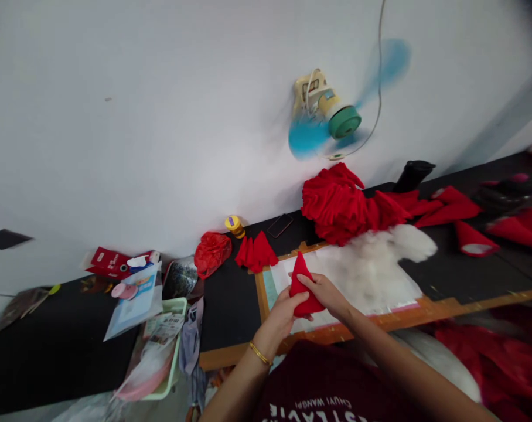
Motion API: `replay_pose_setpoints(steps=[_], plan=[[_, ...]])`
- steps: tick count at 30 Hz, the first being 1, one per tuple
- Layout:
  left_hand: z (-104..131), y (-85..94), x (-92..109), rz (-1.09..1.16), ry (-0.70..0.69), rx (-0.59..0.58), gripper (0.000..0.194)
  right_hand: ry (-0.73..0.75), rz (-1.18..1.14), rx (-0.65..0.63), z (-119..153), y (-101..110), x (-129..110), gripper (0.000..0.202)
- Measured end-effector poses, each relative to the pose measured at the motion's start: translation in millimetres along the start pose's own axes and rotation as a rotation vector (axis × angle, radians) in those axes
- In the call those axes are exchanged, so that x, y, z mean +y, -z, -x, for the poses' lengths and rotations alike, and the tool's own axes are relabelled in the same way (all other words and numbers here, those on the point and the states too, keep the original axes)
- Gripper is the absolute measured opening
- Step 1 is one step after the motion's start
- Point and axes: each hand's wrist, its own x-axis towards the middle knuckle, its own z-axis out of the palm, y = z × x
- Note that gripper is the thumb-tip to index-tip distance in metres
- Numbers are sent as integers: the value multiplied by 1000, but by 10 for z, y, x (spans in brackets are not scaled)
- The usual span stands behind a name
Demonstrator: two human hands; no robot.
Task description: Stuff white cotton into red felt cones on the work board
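Note:
A red cone-shaped fabric piece (302,284) points up and away above the table's front part. My left hand (286,308) is closed round its lower left side, thumb across the front. Over its right side my right hand (325,291) is closed, with the thumb on the cloth. Fluffy white stuffing (375,266) lies right of my hands on a white sheet (409,290). Behind it is a large pile of red cloth pieces (336,202). A smaller group of red pieces (256,252) lies to the left.
A wall fan (345,122) spins above the black table (228,322). Along the back stand a red plastic bag (212,253), a yellow-lidded jar (235,226) and a phone (280,225). More red cones (474,239) lie right. A green basket (177,346) stands left.

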Motion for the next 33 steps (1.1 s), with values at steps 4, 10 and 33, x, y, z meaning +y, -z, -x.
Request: replay_pose_setpoints(steps=[4,10,33], plan=[[-31,65,-12,36,15,19,53,32,-16,6,-14,163,-19,56],[-134,114,-85,29,73,3,51,-11,20,-118,47,250,21,65],[-221,169,-60,528,221,-126,49,587,798,466,221,202,29,25]])
